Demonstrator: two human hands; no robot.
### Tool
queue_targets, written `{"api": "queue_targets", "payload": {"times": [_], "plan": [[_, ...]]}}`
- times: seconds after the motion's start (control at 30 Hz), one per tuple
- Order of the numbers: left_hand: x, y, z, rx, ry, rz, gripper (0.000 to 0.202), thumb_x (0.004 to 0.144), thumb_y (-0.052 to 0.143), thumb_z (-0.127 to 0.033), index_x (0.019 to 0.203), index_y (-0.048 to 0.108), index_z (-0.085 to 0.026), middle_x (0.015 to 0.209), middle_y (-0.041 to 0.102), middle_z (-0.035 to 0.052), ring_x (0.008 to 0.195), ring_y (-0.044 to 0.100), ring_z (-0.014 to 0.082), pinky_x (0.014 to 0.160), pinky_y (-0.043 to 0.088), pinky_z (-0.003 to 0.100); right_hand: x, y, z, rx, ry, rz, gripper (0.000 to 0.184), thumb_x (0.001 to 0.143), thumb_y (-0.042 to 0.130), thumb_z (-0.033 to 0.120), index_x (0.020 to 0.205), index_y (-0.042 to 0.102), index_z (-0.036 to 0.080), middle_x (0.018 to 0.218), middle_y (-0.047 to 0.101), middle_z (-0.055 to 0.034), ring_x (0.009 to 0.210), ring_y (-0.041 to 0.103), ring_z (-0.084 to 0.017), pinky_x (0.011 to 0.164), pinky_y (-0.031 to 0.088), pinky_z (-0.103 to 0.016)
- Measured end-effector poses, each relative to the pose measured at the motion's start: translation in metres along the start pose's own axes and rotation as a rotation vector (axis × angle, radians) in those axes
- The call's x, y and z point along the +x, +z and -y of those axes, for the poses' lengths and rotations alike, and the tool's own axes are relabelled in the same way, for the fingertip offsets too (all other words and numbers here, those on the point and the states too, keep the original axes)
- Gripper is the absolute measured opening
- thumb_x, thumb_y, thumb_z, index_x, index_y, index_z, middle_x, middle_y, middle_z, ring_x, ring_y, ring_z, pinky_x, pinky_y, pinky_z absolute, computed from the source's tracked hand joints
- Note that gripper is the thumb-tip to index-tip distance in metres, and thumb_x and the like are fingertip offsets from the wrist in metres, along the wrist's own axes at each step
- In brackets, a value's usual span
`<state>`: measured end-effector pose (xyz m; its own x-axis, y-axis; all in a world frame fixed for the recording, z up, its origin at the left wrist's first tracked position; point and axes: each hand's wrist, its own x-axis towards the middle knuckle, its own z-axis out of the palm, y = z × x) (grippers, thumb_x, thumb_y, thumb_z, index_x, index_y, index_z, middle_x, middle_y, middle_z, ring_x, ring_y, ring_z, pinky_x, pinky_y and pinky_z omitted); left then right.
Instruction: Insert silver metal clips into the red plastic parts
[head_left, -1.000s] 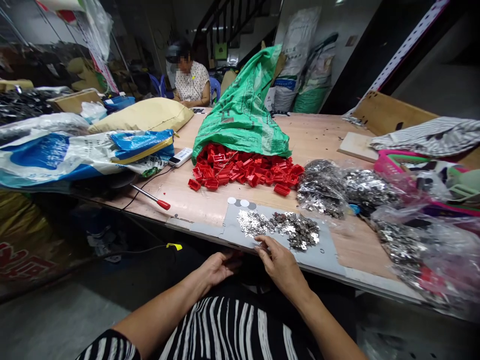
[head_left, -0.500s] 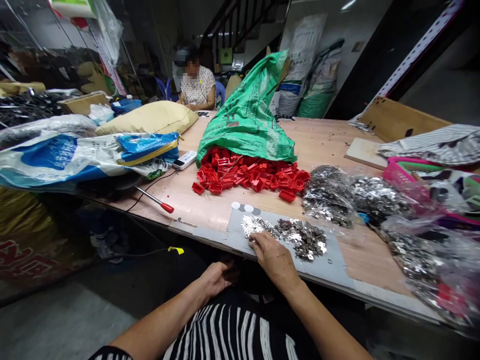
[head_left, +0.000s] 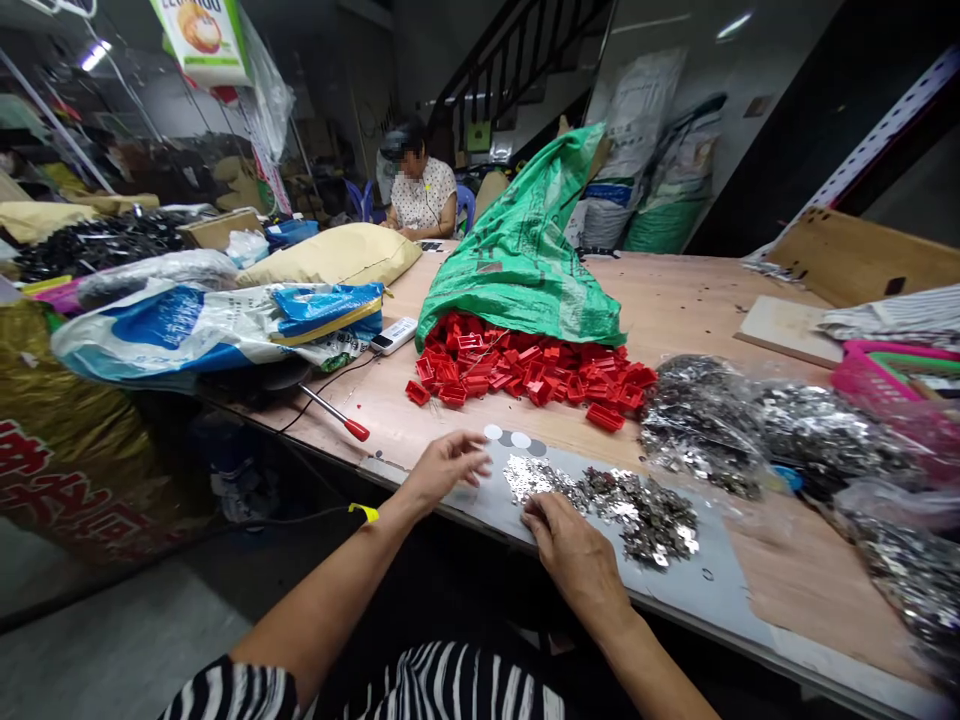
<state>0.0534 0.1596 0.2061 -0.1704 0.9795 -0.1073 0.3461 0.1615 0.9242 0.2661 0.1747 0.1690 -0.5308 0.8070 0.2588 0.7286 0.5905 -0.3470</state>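
My right hand (head_left: 574,548) rests on the grey sheet (head_left: 697,560) at the near edge of a pile of small shiny metal pieces (head_left: 615,498), fingers curled onto the pile; what they pinch is hidden. My left hand (head_left: 444,466) hovers over the sheet's left end, fingers spread and nothing in them. Beyond the sheet lies a heap of red plastic parts (head_left: 525,368) spilling from a green sack (head_left: 525,250).
Clear bags of metal pieces (head_left: 712,415) lie at the right, with a pink basket (head_left: 885,380) behind. A red-handled screwdriver (head_left: 337,415), a remote (head_left: 394,335) and blue-white sacks (head_left: 217,325) sit left. A person (head_left: 420,190) sits at the table's far end.
My left hand has risen from my lap onto the table at the sheet's left end. The right hand stays at the metal pile. The view has tilted up and shifted.
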Motion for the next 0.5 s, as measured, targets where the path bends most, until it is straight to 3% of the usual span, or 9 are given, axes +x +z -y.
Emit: {"api": "queue_targets", "payload": {"times": [0.1,0.2,0.33,0.5], "plan": [[0.036,-0.003,-0.001,0.219,-0.006,-0.228,0.041,0.085,0.057,-0.023,0.126,0.051,-0.021,0.113,0.062,0.0089,0.096,0.065,0.0196,0.085,0.051,0.035,-0.004,0.004,-0.003,0.010,-0.019,-0.071,0.011,0.093,0.044,0.027,0.086,0.052,0.024,0.086,0.063,-0.0003,0.070,0.063,-0.015,0.054,0.042,-0.024],[0.059,-0.004,0.003,0.394,-0.018,-0.359,0.050,0.081,0.062,-0.020,0.129,0.048,-0.021,0.125,0.053,0.0128,0.117,0.053,0.0258,0.099,0.041,0.039,-0.008,0.009,-0.006,0.047,-0.057,-0.184,0.014,0.095,0.039,0.027,0.088,0.051,0.023,0.082,0.063,-0.0008,0.067,0.063,-0.015,0.055,0.043,-0.024],[0.069,-0.004,0.007,0.555,-0.044,-0.396,0.035,0.080,0.063,-0.024,0.114,0.058,-0.021,0.112,0.057,0.0112,0.112,0.053,0.0266,0.094,0.041,0.038,-0.010,0.014,-0.011,0.095,-0.062,-0.277,0.015,0.096,0.038,0.028,0.089,0.049,0.022,0.074,0.064,-0.0009,0.064,0.064,-0.016,0.057,0.045,-0.025],[0.061,-0.001,0.014,0.645,0.000,-0.410,0.021,0.078,0.066,-0.032,0.095,0.060,-0.021,0.102,0.058,0.0086,0.106,0.052,0.0247,0.090,0.041,0.035,-0.009,0.016,-0.014,0.132,-0.029,-0.309,0.013,0.095,0.040,0.029,0.093,0.051,0.021,0.077,0.067,-0.0029,0.065,0.066,-0.017,0.058,0.047,-0.025]]}}
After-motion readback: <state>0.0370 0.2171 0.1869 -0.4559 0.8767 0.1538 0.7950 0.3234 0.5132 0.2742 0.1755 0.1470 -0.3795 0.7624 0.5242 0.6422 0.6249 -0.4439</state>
